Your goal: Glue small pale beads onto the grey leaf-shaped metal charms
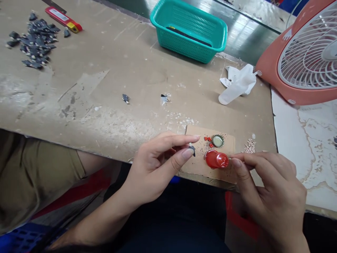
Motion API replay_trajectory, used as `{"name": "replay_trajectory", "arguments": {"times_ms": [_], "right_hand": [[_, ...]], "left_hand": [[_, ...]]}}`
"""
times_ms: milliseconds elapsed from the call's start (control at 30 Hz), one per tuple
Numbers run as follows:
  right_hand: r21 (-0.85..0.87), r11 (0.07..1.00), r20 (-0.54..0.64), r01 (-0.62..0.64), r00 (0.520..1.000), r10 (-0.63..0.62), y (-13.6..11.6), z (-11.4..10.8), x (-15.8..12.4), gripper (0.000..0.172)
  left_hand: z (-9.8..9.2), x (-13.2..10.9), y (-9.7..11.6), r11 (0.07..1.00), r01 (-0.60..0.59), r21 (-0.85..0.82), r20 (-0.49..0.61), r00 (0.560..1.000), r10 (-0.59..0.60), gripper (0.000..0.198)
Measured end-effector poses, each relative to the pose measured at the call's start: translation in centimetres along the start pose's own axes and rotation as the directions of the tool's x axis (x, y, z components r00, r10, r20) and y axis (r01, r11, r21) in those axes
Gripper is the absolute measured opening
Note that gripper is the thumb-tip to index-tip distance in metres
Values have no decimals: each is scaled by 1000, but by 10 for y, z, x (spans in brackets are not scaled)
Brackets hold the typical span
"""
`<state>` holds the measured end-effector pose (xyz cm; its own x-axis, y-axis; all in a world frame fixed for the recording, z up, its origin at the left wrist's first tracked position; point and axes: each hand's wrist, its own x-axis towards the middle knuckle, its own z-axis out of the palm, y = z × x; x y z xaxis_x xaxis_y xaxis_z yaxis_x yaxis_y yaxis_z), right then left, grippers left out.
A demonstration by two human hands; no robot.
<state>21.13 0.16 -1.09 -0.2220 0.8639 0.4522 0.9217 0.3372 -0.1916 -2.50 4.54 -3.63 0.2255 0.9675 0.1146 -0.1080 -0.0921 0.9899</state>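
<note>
Fingers [184,153] of the left hand [155,165] are pinching a small dark piece [193,150] with a pale tip, thumb and forefinger pressed together on it while the other fingers are curling loosely behind, and the piece is being held up in the air just over the near edge of a square of cardboard [196,172]. The right hand [265,186] is coming in from the other side, its thumb and forefinger pressed together on what looks like a thin pale stick [233,158], too fine to make out well, whose end is reaching just beside a red plastic cap [216,159] lying on its side on the cardboard. Next to that cap, a metal bottle cap [218,141] with a pale liner is sitting on the cardboard, with a few red crumbs [207,140] and a scatter of tiny grains around it, and a small heap of beige grains [250,146] is lying on the table [86,70] just past the cardboard's edge. Farther out, a loose dark piece [125,98] is lying alone, a heap of similar dark pieces [34,42] is spreading near a red and yellow box cutter [63,19], and a teal plastic basket [184,49], a crumpled white glove [238,84] and an orange fan [308,52] are occupying the table's far side.
</note>
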Motion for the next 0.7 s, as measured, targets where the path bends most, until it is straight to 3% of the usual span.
{"name": "replay_trajectory", "arguments": {"times_ms": [700], "right_hand": [[-99,985,79,143,988,-136,7,-12,4,4]], "left_hand": [[2,0,-1,994,-108,-14,0,994,108,24]]}}
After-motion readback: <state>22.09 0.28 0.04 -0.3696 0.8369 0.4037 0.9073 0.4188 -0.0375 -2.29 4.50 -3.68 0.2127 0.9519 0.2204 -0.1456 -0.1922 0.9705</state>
